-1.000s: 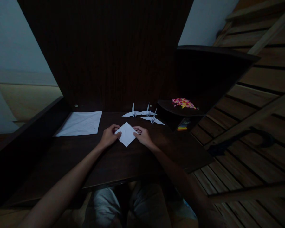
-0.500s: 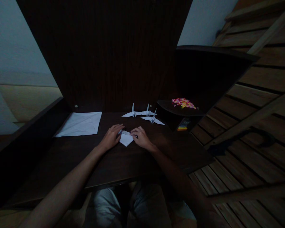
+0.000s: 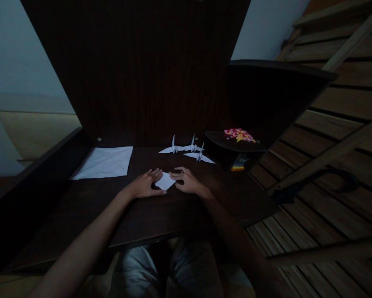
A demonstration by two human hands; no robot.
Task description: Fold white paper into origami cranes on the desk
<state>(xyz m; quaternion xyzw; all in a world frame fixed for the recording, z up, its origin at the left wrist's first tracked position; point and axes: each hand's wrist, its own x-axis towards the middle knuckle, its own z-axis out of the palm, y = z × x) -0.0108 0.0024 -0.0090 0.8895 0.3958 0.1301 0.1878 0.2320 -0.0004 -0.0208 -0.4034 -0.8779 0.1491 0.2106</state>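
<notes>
On a dark desk (image 3: 161, 215), both hands (image 3: 145, 185) (image 3: 188, 182) loosely spread, touching a small folded white paper (image 3: 165, 181) between them

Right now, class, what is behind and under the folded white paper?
Behind the folded white paper stand three white paper cranes. It is on the dark wooden desk, its sides partly covered by the left hand and right hand; whatever lies directly beneath cannot be seen.

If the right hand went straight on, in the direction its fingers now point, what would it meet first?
Past the folded white paper it seems to touch, the right hand would probably meet the left hand first; depth is hard to judge.
</notes>
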